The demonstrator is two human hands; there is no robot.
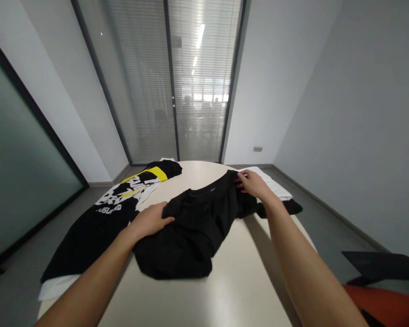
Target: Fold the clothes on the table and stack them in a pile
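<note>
A black T-shirt hangs between my two hands above the pale table, its collar on the far side and its lower part bunched toward me. My left hand grips it at the left shoulder, thumb on top of the cloth. At the right shoulder, my right hand pinches the fabric with its fingers closed. Folds hide the shirt's sleeves in part.
Along the table's left side lies a black shirt with white and yellow print, with white cloth under it. Folded white cloth rests at the far right over black cloth. A red and black chair stands at lower right.
</note>
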